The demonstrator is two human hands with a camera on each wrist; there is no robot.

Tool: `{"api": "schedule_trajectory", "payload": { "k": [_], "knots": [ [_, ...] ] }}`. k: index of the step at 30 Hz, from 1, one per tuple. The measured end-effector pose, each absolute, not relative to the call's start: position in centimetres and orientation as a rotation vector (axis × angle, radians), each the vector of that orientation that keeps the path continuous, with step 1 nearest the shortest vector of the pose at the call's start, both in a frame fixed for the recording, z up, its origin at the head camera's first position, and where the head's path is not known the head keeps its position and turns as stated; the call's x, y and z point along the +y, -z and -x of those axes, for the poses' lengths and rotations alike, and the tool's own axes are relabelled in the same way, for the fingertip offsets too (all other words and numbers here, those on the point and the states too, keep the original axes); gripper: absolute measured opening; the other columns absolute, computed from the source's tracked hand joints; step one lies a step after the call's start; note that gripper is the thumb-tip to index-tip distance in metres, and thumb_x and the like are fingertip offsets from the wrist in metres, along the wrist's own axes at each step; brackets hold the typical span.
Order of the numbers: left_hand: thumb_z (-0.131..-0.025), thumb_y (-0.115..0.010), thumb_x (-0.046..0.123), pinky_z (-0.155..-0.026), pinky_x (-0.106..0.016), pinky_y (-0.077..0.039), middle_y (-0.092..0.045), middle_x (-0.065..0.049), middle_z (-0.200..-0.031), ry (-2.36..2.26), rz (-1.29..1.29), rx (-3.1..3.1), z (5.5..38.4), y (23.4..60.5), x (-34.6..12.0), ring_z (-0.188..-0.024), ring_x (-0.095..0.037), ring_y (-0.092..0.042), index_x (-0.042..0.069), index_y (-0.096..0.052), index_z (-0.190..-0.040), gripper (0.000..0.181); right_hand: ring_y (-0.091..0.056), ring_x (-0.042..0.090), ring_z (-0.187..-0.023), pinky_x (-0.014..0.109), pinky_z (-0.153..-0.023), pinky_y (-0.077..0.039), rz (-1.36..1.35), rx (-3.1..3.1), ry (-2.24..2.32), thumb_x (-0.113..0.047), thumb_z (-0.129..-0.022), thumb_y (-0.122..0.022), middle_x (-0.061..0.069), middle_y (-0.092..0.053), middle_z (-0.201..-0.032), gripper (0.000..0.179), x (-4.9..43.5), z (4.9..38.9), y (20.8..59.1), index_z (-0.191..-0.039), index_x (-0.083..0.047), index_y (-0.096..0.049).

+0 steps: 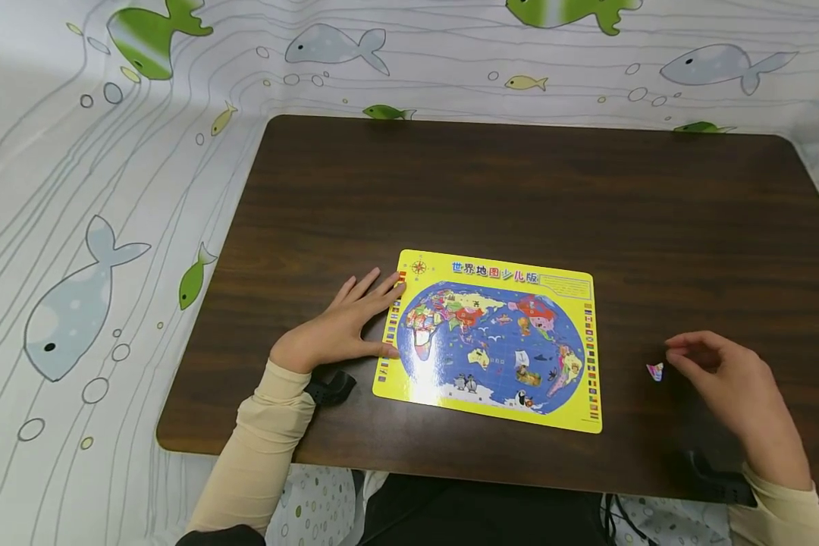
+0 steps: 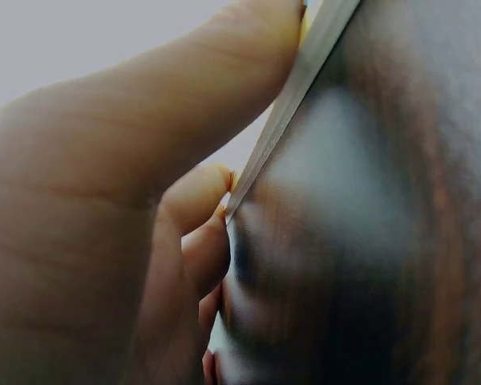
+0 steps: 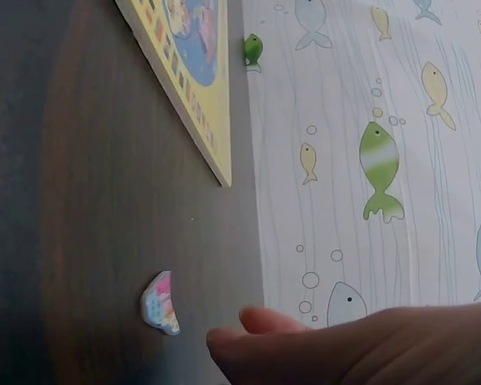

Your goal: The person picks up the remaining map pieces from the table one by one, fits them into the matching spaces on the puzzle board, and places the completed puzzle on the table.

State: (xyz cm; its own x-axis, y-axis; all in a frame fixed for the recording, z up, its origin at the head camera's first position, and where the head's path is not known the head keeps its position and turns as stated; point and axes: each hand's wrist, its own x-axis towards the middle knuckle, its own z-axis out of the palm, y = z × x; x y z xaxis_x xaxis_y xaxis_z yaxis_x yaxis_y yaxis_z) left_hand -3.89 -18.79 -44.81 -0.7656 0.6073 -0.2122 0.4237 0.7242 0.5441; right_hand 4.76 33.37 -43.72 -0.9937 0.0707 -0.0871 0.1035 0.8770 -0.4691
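Note:
A yellow-bordered world map puzzle board [image 1: 491,265] lies flat on the dark table. My left hand [image 1: 341,322] rests at its left edge, fingers spread and fairly straight, with fingertips and thumb on the border. Seen close in the left wrist view, the thumb [image 2: 216,72] lies along the board's thin edge [image 2: 284,104]. To the right of the board, a small colourful puzzle piece [image 1: 655,371] sits alone on the table. Just right of that piece is my right hand [image 1: 737,387], its fingers loosely bent and holding nothing. The right wrist view shows its fingertips [image 3: 224,341] apart from the piece [image 3: 160,305].
The dark wood table [image 1: 519,189] has rounded corners, and its front edge runs close to my body. A white sheet with fish prints [image 1: 437,68] hangs behind it and down the left side. Dark straps with cameras sit at both wrists.

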Motion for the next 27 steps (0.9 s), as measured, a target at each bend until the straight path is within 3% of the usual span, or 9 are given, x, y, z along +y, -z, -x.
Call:
{"api": "schedule_trajectory", "payload": {
  "k": [7, 14, 22, 27],
  "knots": [
    [-0.085, -0.08, 0.056, -0.131, -0.06, 0.007, -0.008, 0.002, -0.178, -0.681, -0.797, 2.547, 4.1, 44.7, -18.9, -0.165, -0.031, 0.005, 0.024, -0.02, -0.168, 0.107, -0.042, -0.019, -0.068, 0.024, -0.057, -0.038, -0.202, 2.94, 0.705, -0.023, -0.102, -0.07, 0.023, -0.075, -0.101, 0.026, 33.5, -5.5, 44.0, -0.119, -0.004, -0.071],
    [-0.086, -0.079, 0.055, -0.131, -0.059, 0.007, -0.008, 0.003, -0.178, -0.684, -0.787, 2.544, 4.2, 44.7, -18.9, -0.165, -0.031, 0.005, 0.024, -0.02, -0.168, 0.106, -0.043, -0.015, -0.065, 0.024, -0.052, -0.037, -0.214, 2.991, 0.718, -0.021, -0.098, -0.075, 0.026, -0.075, -0.106, 0.024, 32.9, -5.6, 44.4, -0.116, -0.004, -0.073],
    [-0.085, -0.08, 0.056, -0.132, -0.058, 0.008, -0.007, 0.003, -0.178, -0.675, -0.784, 2.546, 4.1, 44.6, -18.8, -0.165, -0.031, 0.006, 0.024, -0.02, -0.168, 0.107, -0.045, 0.005, -0.059, 0.026, -0.051, -0.033, -0.266, 2.984, 0.715, -0.025, -0.097, -0.076, 0.019, -0.075, -0.089, 0.028, 32.2, -6.0, 44.4, -0.117, -0.005, -0.073],
    [-0.084, -0.08, 0.055, -0.132, -0.059, 0.007, -0.008, 0.001, -0.178, -0.674, -0.787, 2.544, 4.0, 44.7, -18.8, -0.165, -0.033, 0.005, 0.022, -0.02, -0.168, 0.108, -0.046, -0.003, -0.061, 0.025, -0.051, -0.034, -0.253, 2.995, 0.745, -0.022, -0.096, -0.078, 0.02, -0.076, -0.092, 0.023, 32.0, -6.2, 44.7, -0.113, -0.007, -0.075]
  ]
}}
